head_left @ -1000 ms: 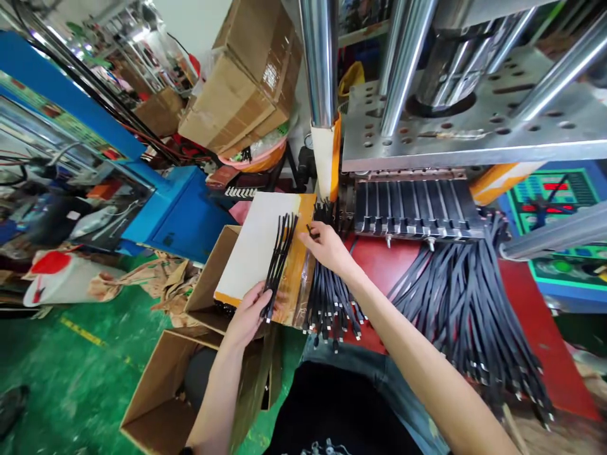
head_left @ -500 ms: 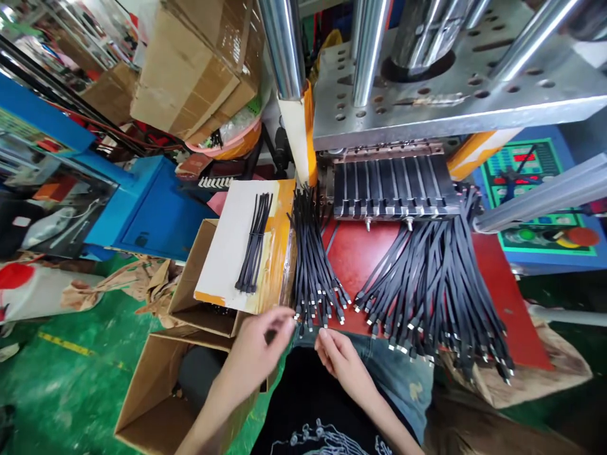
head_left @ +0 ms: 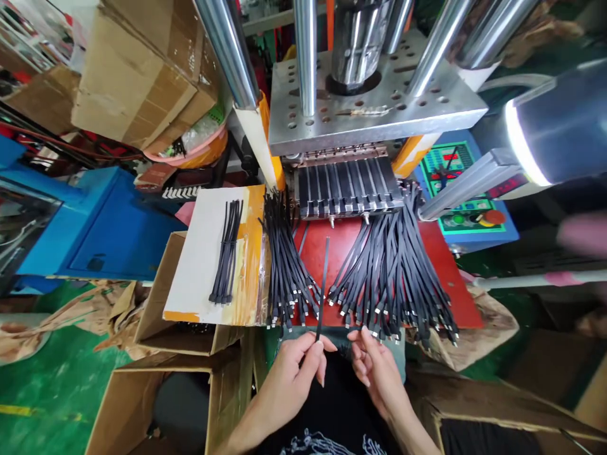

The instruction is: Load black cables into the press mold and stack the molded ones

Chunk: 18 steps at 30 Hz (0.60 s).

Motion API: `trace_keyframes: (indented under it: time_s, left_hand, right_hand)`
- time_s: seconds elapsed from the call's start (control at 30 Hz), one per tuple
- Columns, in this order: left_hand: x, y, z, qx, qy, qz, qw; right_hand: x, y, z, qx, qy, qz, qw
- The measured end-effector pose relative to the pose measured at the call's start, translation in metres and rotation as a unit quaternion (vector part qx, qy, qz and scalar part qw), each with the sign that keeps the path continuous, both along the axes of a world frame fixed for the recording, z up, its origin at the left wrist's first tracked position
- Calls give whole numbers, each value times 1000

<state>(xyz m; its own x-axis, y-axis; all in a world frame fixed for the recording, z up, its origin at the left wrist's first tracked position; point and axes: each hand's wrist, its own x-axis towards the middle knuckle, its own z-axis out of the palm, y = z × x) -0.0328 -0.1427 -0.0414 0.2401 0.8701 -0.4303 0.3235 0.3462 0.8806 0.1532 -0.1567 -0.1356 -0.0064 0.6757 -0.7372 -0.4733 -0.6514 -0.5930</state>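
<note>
My left hand (head_left: 301, 366) pinches the lower end of one black cable (head_left: 324, 287), which points up and away over the red work surface (head_left: 315, 237). Beside it on the right, my right hand (head_left: 374, 366) has its fingers curled and its thumb and forefinger near each other; whether something small lies between them I cannot make out. A bunch of black cables (head_left: 287, 265) lies left of the held cable, and a wider pile (head_left: 396, 272) lies right of it. Farther left, a tied bundle (head_left: 227, 259) rests on a white and yellow board (head_left: 194, 253).
A metal press (head_left: 379, 120) stands over a slotted block (head_left: 348, 186) behind the cables. Its control panel (head_left: 459, 183) and a lamp (head_left: 545, 126) are at the right. Open cardboard boxes (head_left: 114, 404) stand at the lower left, another (head_left: 512, 411) at the lower right.
My left hand has taken hold of a single black cable, which now stretches away from it. The view has shifted to the right, bringing the lamp and the lower right box into sight.
</note>
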Motion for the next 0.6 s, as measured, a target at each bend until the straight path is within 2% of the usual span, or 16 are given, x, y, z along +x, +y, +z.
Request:
trace_keyframes:
  time_s: [0.1, 0.17, 0.23, 0.3, 0.4, 0.43, 0.5, 0.53, 0.6]
  left_hand:
    - [-2, 7, -2, 15, 48, -41, 998]
    - [3, 11, -8, 1, 45, -47, 998]
    - [12, 16, -15, -39, -11, -19, 999]
    - [26, 22, -20, -108, -129, 53, 984]
    - [43, 31, -17, -202, -312, 140, 918]
    - [46, 34, -13, -212, -347, 143, 902]
    - [49, 37, -3, -195, -381, 114, 897]
    - [49, 38, 2, -175, -378, 88, 905]
    - [46, 35, 10, -132, -344, 26, 929]
  right_hand:
    - [-6, -1, 2, 19, -52, -35, 998]
    - [-7, -13, 1, 59, -74, -1, 996]
    - [-4, -31, -1, 126, -106, 74, 984]
    - [3, -50, -5, 236, -156, 165, 945]
    - [20, -65, -5, 376, -222, 257, 862]
    - [27, -63, -2, 397, -230, 278, 844]
    - [41, -50, 9, 411, -228, 295, 832]
    - [47, -38, 17, 414, -212, 290, 836]
    - [54, -10, 38, 399, -165, 255, 865]
